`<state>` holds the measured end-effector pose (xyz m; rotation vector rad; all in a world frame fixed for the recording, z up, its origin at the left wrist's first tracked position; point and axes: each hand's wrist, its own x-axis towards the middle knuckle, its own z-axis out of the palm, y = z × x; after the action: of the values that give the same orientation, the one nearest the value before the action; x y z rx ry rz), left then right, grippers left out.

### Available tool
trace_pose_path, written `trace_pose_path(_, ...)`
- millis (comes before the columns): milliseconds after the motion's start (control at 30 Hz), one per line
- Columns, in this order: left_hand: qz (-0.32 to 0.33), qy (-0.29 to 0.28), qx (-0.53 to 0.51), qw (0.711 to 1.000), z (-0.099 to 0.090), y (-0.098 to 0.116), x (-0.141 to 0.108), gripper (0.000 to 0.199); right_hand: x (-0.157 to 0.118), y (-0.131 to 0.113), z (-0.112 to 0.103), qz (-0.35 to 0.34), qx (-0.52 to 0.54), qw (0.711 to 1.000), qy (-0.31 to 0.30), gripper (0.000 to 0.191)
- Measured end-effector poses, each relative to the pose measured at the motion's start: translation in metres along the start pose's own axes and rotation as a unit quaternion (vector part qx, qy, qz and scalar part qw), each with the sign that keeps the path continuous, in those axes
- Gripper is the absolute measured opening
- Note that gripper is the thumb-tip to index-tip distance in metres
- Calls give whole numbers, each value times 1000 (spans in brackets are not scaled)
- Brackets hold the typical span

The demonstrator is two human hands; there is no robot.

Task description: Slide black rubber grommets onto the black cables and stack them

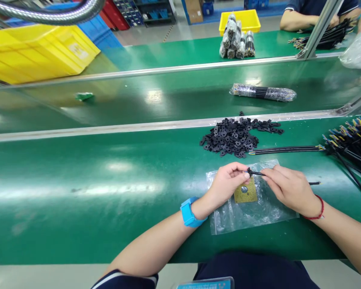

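A short black cable (257,173) runs between my hands, its far end sticking out to the right beyond my right hand (287,188), which is closed around it. My left hand (228,180) pinches a small black clip (249,172) at the cable's left end. Beneath both hands lies a clear plastic bag (228,218) with a yellowish square plate (246,192) on it. Just behind are a heap of small black clips (231,136) and several black cables (285,149) lying side by side.
More black cables (355,148) are piled at the right. A wrapped bundle (263,92) lies on the conveyor (183,96). Beyond it stand stacked bundles (236,38) and a yellow tray (249,20). A person's arms (299,20) show at upper right; a yellow bin (39,52) is at upper left.
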<state>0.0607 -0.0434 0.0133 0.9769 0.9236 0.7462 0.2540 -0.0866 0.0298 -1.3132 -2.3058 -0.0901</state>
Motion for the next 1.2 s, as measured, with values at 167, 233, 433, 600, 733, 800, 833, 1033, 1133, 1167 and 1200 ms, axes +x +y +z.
trace_pose_path(167,155,-22,190,969,-2,1,-4,7,1,2,-3,46,142,985,-87,21)
trace_pose_path(233,223,-32,266,937,-2,1,-6,9,1,2,-4,74,189,972,-115,21)
trace_pose_path(433,328,-68,360,871,0,-4,-8,14,4,1,-6,119,254,941,-188,22)
trace_pose_path(600,346,-83,363,861,1,-4,-8,16,6,-1,-5,135,293,926,-195,24)
trace_pose_path(733,231,-53,232,943,4,2,-7,17,5,-4,-2,77,157,982,-71,21)
trace_pose_path(800,121,-74,127,982,7,3,-7,21,3,-6,0,36,57,998,-12,21)
trace_pose_path(833,74,-89,89,989,7,2,-7,25,2,-7,1,18,21,1000,3,21)
trace_pose_path(1033,73,-82,136,985,5,2,-6,20,1,-6,-2,19,77,997,-24,21)
trace_pose_path(1133,185,-115,253,942,1,10,-6,8,4,-5,-6,104,246,955,-130,27)
trace_pose_path(1167,214,-129,287,925,0,13,-6,6,5,-5,-7,129,293,932,-168,31)
trace_pose_path(1200,231,-142,310,911,-1,15,-6,6,7,-5,-7,148,325,913,-199,34)
